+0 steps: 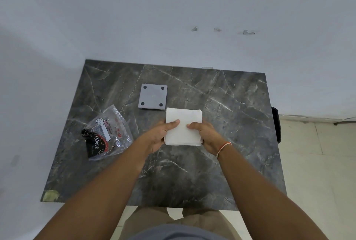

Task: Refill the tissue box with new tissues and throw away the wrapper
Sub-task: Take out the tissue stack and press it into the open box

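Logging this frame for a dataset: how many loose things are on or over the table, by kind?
Tissue stack, held in both hands: 1
Wrapper: 1
Grey box, feet up: 1
Total: 3

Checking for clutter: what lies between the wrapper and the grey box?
Nothing: the head view shows only bare marble table between the wrapper and grey box.

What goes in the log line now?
both hands hold tissue stack | wrapper on table | box upside down
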